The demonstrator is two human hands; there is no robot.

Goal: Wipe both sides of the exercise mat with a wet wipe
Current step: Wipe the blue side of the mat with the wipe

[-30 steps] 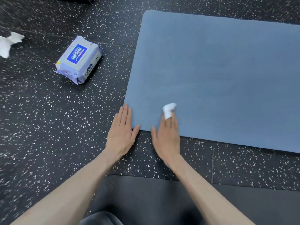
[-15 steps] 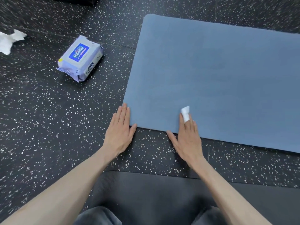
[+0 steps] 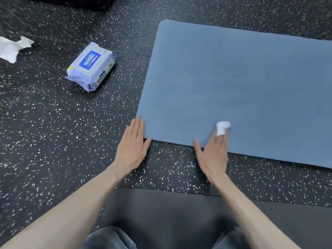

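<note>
A blue exercise mat (image 3: 233, 83) lies flat on the speckled black floor, filling the upper right. My right hand (image 3: 213, 151) lies flat over the mat's near edge, straight fingers pressing a small white wet wipe (image 3: 222, 127) onto the mat; the wipe pokes out past the fingertips. My left hand (image 3: 133, 146) rests flat on the floor, fingers straight, right against the mat's near left corner.
A lavender pack of wet wipes (image 3: 91, 66) lies on the floor left of the mat. A crumpled white wipe (image 3: 12, 46) sits at the far left edge. A dark grey mat (image 3: 170, 212) lies under my knees. A black object (image 3: 71, 2) sits at the top.
My right hand has slid the wipe to the right along the mat's near edge. My left hand has stayed at the corner.
</note>
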